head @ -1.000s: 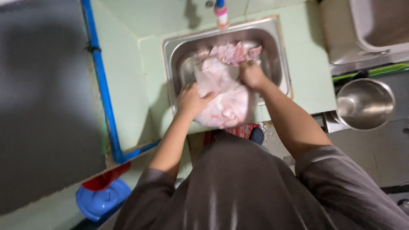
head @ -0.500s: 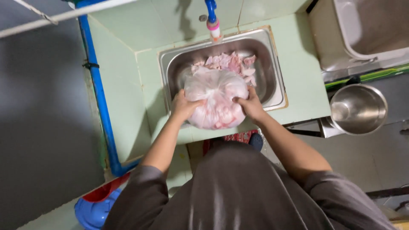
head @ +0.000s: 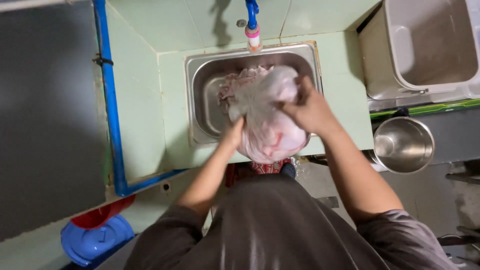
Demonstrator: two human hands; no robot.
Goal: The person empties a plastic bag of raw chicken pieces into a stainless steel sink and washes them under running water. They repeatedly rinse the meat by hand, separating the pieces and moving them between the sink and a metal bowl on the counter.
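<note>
Centre of the frame: clear plastic bag of pale pink raw meat [head: 272, 125], held up over the near rim of the steel sink [head: 200, 100], partly overhanging the counter edge. Gripped at its upper right by the right hand [head: 310, 107], fingers curled tight into gathered plastic. Propped from the lower left by the left hand [head: 234, 134], pressed against the bulge; finger spread there hidden behind the bag, so cannot tell. Apparently mid-handling, with the bag tipped toward the basin, where loose meat pieces [head: 232, 82] already lie below the tap [head: 252, 30]. Next move, by judgement: needs firm support under the slack, heavy bottom and the bag kept above the basin. Right of frame: metal bowl [head: 404, 145], well apart.
</note>
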